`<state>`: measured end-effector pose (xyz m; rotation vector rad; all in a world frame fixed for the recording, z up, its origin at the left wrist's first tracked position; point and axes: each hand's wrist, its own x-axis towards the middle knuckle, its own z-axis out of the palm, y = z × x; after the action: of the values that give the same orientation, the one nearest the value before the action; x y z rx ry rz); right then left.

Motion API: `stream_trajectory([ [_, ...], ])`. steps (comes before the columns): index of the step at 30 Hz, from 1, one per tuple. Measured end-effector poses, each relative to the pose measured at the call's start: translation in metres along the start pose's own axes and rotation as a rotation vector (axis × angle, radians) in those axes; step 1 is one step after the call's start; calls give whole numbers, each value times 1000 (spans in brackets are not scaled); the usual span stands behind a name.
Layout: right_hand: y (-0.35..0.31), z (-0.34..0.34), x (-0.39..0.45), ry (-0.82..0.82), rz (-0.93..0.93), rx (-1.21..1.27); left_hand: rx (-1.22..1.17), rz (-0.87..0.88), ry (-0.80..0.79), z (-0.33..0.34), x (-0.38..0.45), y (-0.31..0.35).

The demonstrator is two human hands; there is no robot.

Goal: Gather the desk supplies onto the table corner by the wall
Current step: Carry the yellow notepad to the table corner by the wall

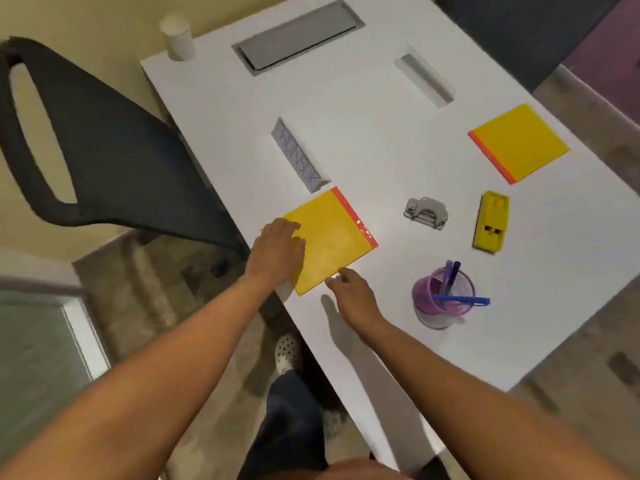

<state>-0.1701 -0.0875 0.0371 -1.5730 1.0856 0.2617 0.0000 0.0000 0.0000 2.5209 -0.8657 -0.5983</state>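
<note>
Nearest the person, the right hand [353, 296] lies low over the white bench [381, 140], its fingers [337, 277] loosely curled and touching the near corner of a yellow folder [329, 237]; whether they pinch the folder's edge I cannot tell. The left hand [277, 251] rests flat on the same folder's left part, fingers straight and close together, pressing on the cover. This folder has an orange strip along its right side and lies at the bench's left edge, its left corner at or just over that edge.

Right of the right hand stands a purple mesh pen cup [443, 299] holding purple pens, with a blue pen [462, 300] lying across its rim. Beyond the cup, toward the middle of the bench, sit a small metal hole punch [426, 213] and, to its right, a yellow stapler [491, 221], the two apart from each other.

Just past the near folder's far corner lies a grey triangular name plate [299, 155]. A second yellow folder [517, 142] with an orange strip lies near the right edge, well apart from the first.

Farther on are a recessed slot [424, 79] and a grey cable hatch [298, 36] set into the bench top. A white paper cup [178, 38] stands at the far left corner, by the wall. A dark chair [104, 143] stands off the left edge.
</note>
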Motion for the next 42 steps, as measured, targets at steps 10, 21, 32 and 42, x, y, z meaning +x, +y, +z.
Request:
stream_trajectory([
  [10,-35,45,33,295,343,641,195,60,-198,-9,51,-38],
  [21,-41,35,44,488,510,847,-76,-103,-243,-14,55,-32],
  [32,-20,23,17,448,572,791,-442,-180,-405,-11,26,-32],
  [42,3,3,-46,530,83,375,-862,-149,-329,-25,-37,9],
])
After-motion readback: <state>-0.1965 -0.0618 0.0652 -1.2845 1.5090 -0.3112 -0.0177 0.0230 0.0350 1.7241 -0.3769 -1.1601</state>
